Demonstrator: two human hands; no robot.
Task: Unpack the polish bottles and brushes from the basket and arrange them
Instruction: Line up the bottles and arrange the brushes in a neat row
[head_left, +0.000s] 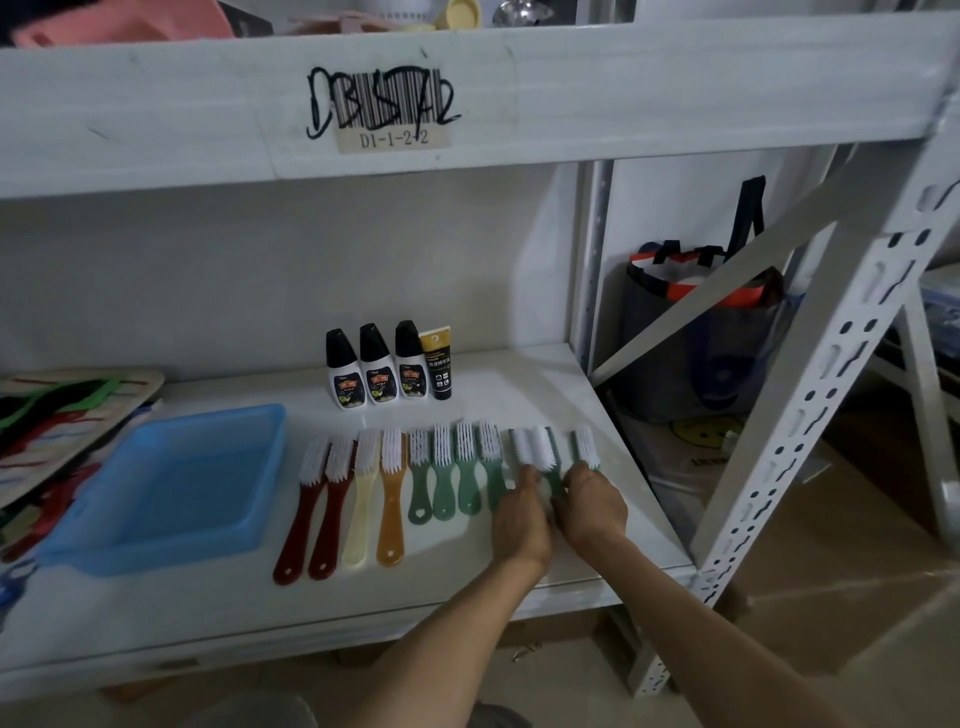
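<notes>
An empty blue plastic basket (171, 488) sits on the left of the white shelf (597, 415). Three white polish bottles with black caps (378, 370) and a black tube (438, 364) stand in a row at the back. Several brushes lie side by side in front: two dark red (311, 514), a cream one (362, 499), an orange one (390, 499), then several green ones (447, 473). My left hand (521, 519) rests on the handle of a green brush (519, 447). My right hand (595, 506) grips the handles of the rightmost green brushes (586, 447). Their handles are hidden under my hands.
A stack of flat coloured items (57, 431) lies at the far left of the shelf. A dark bag with orange trim (696, 332) stands behind the shelf's right upright. A diagonal white brace (810, 415) crosses on the right. The upper shelf beam (467, 88) overhangs.
</notes>
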